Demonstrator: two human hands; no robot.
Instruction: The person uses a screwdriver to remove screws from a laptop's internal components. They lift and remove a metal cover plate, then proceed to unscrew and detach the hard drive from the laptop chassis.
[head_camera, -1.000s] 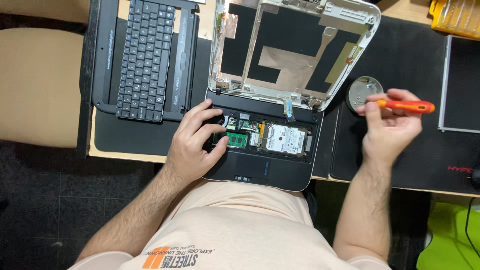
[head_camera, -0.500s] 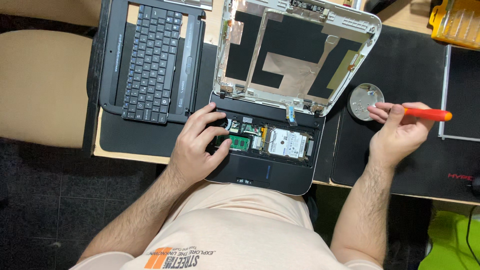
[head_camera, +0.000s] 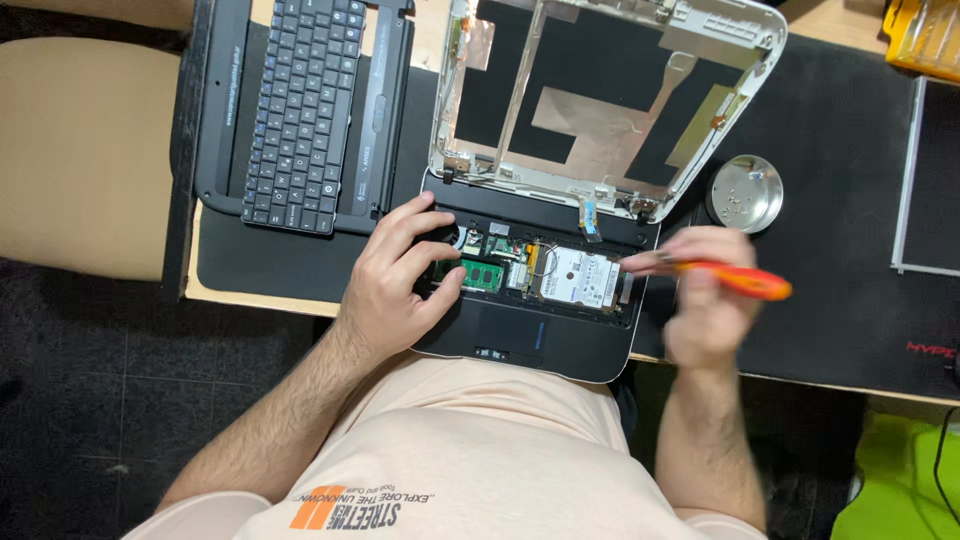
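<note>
Since the earlier frames the right hand (head_camera: 706, 300) has swung in from the round metal dish (head_camera: 745, 192) on the right, bringing the orange-handled screwdriver (head_camera: 735, 278) w/ it; tip end now sits at the right edge of the opened laptop base (head_camera: 530, 300), just beside the silver hard drive (head_camera: 578, 278). The hand is motion-blurred, so exact tip contact can't be told. Its fingers are curled shut around the screwdriver handle, thumb & forefinger pinching it near the front.

Left hand (head_camera: 395, 280) hasn't shifted much: it rests on the left part of the laptop base, fingers spread, fingertips down by the green memory module (head_camera: 478, 274) (thumb lies along the front edge of the open bay).

The laptop base sits at the desk's near edge, right in front of the person, keyboard deck off, boards exposed. Its hinged lid (head_camera: 610, 100) lies tipped back, screen panel gone, showing bare frame w/ copper-coloured foil patches. The removed keyboard (head_camera: 300, 110) in its black surround lies to the left, on a black mat (head_camera: 860, 300) that covers most of the desk. A yellow case (head_camera: 925, 40) shows at top right corner.
</note>
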